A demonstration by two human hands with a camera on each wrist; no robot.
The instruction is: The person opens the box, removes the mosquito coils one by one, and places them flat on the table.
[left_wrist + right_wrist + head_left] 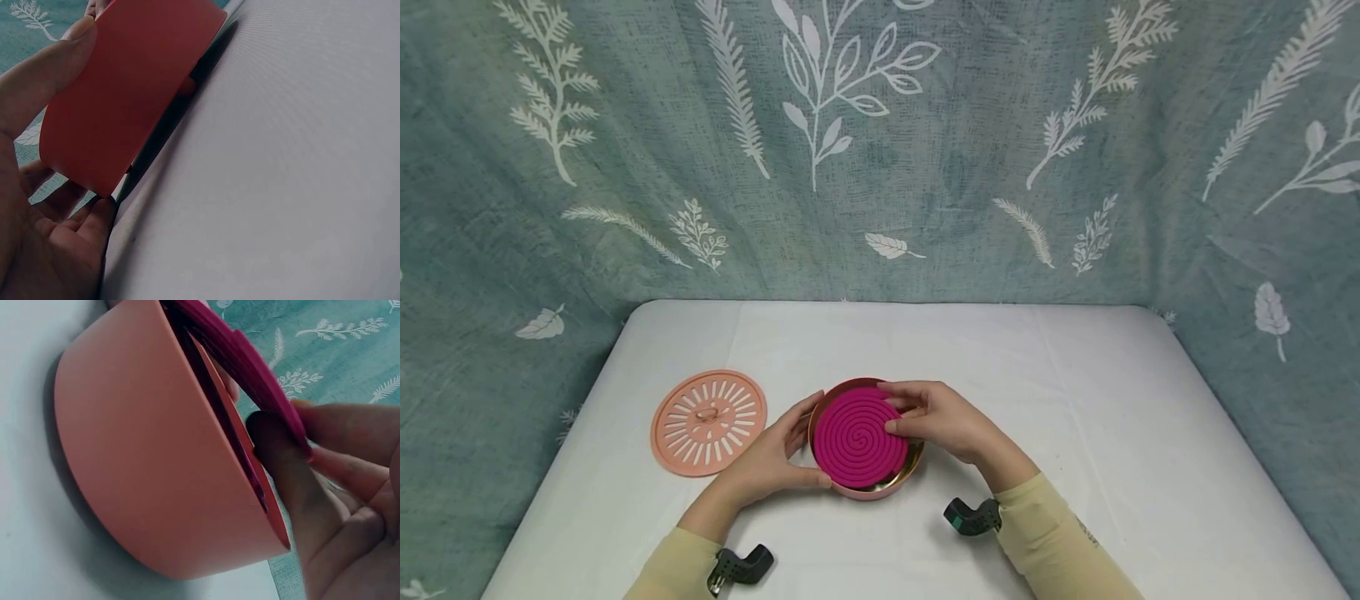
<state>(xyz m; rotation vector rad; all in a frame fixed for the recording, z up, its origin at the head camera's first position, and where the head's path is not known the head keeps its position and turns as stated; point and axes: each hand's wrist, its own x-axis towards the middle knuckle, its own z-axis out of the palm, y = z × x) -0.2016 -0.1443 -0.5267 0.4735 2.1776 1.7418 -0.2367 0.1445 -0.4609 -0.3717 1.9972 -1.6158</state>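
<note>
I find the left hand (769, 465) wrapped about the side of a round pink container (150, 450), its thumb at the near rim and its fingers round the far side, steadying it. The right hand (942, 418) pinches the right edge of a magenta spiral disc (859, 437) between thumb and fingers. The disc lies between the two hands, tilted over the container's mouth, its right edge raised clear of the rim; whether its opposite edge touches the rim or wall I cannot tell. I judge the disc light, with matte, ridged turns that should give fair grip. Its edge appears slightly bowed in the right wrist view, which suggests some flex, but I cannot rule out a brittle coil that might part along its grooves. I would take it at the outer edge, pads on opposing faces, without squeezing the centre. The container I judge stiff, probably thin metal; its smooth outer wall and shiny gold lining look slippery, so the hold round the wall is sound. Beyond the left hand, a slotted peach lid (706, 415) with a small central loop lies flat on the white tablecloth (1037, 400); behind hangs a leaf-print curtain (955, 233).
</note>
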